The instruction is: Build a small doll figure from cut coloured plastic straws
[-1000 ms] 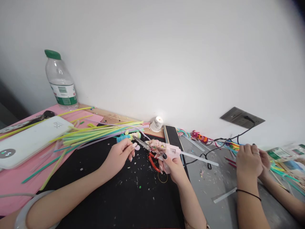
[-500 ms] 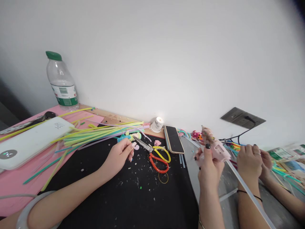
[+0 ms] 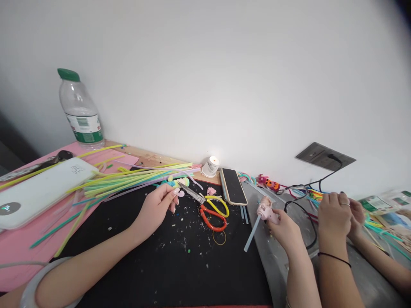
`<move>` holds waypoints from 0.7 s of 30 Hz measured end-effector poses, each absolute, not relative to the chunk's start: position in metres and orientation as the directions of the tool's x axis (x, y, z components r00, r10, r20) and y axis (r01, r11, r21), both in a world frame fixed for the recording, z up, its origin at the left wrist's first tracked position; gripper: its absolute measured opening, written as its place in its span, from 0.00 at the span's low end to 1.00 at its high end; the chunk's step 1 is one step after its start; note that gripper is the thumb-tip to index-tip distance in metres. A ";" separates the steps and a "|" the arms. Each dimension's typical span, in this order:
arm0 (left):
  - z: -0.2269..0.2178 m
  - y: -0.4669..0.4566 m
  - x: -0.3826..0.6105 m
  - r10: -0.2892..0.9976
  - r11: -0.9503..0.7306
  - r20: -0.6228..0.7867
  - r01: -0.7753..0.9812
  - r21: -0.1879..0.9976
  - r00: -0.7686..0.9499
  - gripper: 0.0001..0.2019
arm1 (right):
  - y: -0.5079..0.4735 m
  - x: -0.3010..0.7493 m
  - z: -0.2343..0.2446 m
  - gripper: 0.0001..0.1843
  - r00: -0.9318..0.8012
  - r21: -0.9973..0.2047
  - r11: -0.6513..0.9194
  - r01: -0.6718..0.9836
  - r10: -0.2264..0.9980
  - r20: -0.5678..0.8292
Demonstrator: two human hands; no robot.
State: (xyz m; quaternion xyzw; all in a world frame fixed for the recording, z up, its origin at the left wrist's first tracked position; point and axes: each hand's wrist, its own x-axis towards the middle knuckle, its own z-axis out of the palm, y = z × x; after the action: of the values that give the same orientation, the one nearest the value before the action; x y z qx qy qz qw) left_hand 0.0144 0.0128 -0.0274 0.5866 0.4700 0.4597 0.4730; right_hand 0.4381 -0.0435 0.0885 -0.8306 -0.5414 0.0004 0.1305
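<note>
My left hand (image 3: 157, 203) has its thumb and fingers pinched together, and a small lilac ball (image 3: 181, 193) shows at the fingertips. Just behind it lies a fuzzy green, yellow and blue piece (image 3: 180, 182), partly covered by the hand. The scissors (image 3: 213, 218), with one red and one yellow handle loop, point their blades toward that piece. On the right, my right hand (image 3: 287, 233) is closed around the handle of a pale pink hot glue gun (image 3: 265, 209). From the gun a translucent glue stick (image 3: 252, 233) juts toward me.
Pipe cleaners (image 3: 128, 184) pile up at left beside a white power bank (image 3: 45, 188) and a bottle (image 3: 81, 111). A small white cup (image 3: 211, 166) and a phone (image 3: 233, 186) stand along the wall. Another person's hands (image 3: 335, 211) work at right, near black cables (image 3: 302, 194).
My right hand has lowered and turned the glue gun, which now sits further left with its glue stick pointing down toward me. My left hand, still pinched, has shifted slightly with the lilac ball.
</note>
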 end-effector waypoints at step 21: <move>-0.020 0.009 0.015 0.985 -0.143 0.125 0.161 0.977 0.118 0.16 | -0.040 0.270 0.032 0.10 -0.035 -0.480 0.105 0.871 0.988 0.153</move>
State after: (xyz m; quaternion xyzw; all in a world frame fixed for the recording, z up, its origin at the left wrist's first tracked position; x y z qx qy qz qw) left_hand 0.0147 0.0091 -0.0197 0.5994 0.4779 0.4608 0.4471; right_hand 0.2703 -0.0403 0.0320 -0.6566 -0.7076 0.1285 0.2272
